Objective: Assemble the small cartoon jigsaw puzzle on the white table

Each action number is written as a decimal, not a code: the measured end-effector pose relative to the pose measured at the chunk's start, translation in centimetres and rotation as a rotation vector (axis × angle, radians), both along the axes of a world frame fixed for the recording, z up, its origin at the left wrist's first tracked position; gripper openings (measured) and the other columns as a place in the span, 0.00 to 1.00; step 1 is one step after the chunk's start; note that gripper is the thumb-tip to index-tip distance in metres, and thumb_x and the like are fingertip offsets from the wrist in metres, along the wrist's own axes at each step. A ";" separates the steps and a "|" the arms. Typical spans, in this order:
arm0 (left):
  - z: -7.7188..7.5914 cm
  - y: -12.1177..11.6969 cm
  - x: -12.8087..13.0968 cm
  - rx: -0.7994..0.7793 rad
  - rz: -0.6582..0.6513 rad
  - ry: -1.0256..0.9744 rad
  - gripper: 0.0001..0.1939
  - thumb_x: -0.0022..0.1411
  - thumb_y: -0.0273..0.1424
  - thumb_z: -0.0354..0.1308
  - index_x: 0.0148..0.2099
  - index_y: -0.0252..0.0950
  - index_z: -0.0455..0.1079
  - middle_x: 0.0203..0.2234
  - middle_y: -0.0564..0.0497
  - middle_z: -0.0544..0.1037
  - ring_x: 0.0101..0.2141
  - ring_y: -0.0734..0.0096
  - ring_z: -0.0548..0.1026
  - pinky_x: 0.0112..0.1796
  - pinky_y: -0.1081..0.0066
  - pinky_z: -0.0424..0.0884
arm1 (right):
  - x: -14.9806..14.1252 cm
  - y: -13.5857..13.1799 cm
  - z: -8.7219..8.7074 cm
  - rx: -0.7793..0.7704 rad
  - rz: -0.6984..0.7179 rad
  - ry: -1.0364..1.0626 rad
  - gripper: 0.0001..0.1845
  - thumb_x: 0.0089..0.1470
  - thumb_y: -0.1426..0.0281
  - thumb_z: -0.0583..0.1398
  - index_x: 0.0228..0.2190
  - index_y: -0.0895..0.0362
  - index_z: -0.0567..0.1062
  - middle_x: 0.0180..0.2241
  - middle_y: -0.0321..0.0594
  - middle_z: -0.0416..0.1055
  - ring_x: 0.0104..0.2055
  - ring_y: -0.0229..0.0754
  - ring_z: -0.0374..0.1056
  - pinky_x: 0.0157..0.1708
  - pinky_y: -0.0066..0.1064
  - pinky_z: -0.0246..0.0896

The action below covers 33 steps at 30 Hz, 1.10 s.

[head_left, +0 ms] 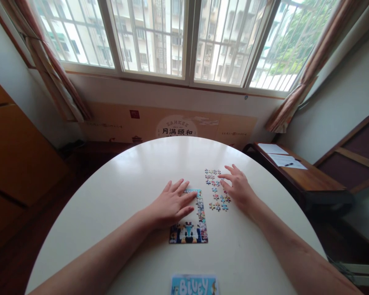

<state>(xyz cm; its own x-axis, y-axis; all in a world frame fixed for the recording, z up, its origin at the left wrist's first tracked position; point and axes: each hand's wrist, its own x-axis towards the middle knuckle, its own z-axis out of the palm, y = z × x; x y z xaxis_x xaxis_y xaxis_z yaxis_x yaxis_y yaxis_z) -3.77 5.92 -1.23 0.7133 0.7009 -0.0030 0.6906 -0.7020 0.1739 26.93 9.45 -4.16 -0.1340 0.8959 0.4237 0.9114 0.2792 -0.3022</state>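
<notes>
A partly joined jigsaw puzzle (189, 234) lies on the white round table, its border and lower part assembled around a bare middle. Across its upper left rests my left hand (174, 203), fingers spread flat and hiding part of the frame. Loose jigsaw pieces (215, 206) lie in rough rows to the right of the puzzle. My right hand (237, 185) is over the right side of these pieces, fingers apart and fingertips close to several of them. No piece shows between its fingers.
A blue "Bluey" box or card (195, 285) lies at the table's (110, 213) near edge. Beyond on the right, papers (287, 161) and dark glasses or pens rest on a wooden side table (320, 178). Barred windows and a printed carton (110, 119) are behind.
</notes>
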 end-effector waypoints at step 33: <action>1.8 -0.4 -1.0 0.275 0.059 -0.705 0.07 0.64 0.26 0.60 0.44 0.38 0.77 0.40 0.47 0.80 0.42 0.62 0.76 0.44 0.59 0.76 | -5.9 -5.1 4.9 -0.438 0.457 0.861 0.14 0.55 0.59 0.66 0.39 0.54 0.80 0.34 0.42 0.79 0.36 0.46 0.77 0.38 0.41 0.74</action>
